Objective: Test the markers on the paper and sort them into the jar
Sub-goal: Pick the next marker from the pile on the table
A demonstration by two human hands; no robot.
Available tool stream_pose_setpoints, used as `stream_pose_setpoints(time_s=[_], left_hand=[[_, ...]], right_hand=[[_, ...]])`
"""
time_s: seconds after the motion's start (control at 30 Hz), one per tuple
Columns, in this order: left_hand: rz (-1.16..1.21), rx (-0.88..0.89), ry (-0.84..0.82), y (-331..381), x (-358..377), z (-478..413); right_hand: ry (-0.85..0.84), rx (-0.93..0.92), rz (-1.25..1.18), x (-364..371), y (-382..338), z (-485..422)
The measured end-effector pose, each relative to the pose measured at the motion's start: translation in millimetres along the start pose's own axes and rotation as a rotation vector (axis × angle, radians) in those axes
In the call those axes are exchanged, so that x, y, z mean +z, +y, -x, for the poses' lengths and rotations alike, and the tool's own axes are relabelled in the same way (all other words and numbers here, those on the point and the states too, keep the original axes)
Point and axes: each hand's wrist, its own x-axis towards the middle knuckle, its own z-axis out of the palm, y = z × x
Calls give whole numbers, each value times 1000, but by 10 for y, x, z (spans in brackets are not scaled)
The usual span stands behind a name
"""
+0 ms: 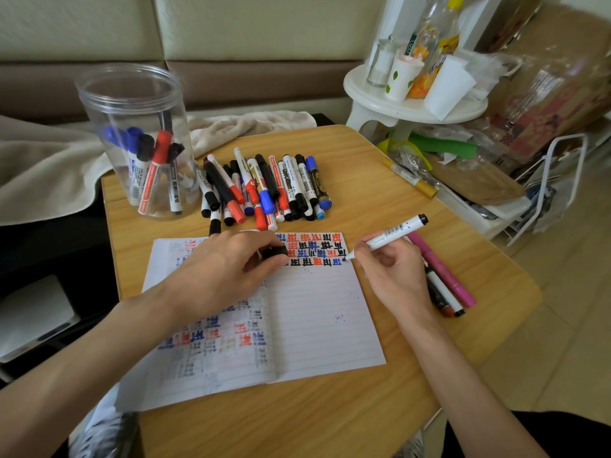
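A small wooden table (380, 200) carries an open lined notebook (314, 325). Behind the notebook lies a heap of markers (264, 190), behind-left stands a clear plastic jar (132, 94), and just right lies a pink marker (439, 271).

The right hand (393, 272) writes with a white marker (386, 238) on the notebook (317, 319) while the left hand (228, 269) holds its black cap (275, 252).

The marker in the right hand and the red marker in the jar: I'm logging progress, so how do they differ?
The marker in the right hand is uncapped, its tip on the paper; the red marker wears its cap. The held marker slants low over the paper; the red marker leans cap-up inside the jar, untouched. The held marker's end is black; the red marker's cap is red. Both have white barrels.
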Motion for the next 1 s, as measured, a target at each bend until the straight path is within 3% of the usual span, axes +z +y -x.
stream_pose_setpoints(time_s=[1.0], left_hand=[[-8,-19,-15,2,-19,5]], right_hand=[[50,1,1,-4,-47,13]])
